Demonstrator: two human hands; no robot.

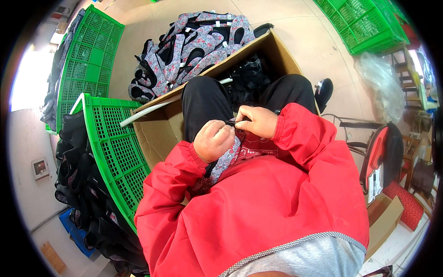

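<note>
Black slim strip between left hand, right hand; floral fabric.

On the beige floor I have an open brown cardboard box; beyond it lie heaped grey floral, black-trimmed fabric pieces, and, well right of it, a green lattice plastic crate.

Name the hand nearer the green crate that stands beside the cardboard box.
Left. The left hand is to the right of the green crate; the right hand is farther right, past the left hand.
</note>
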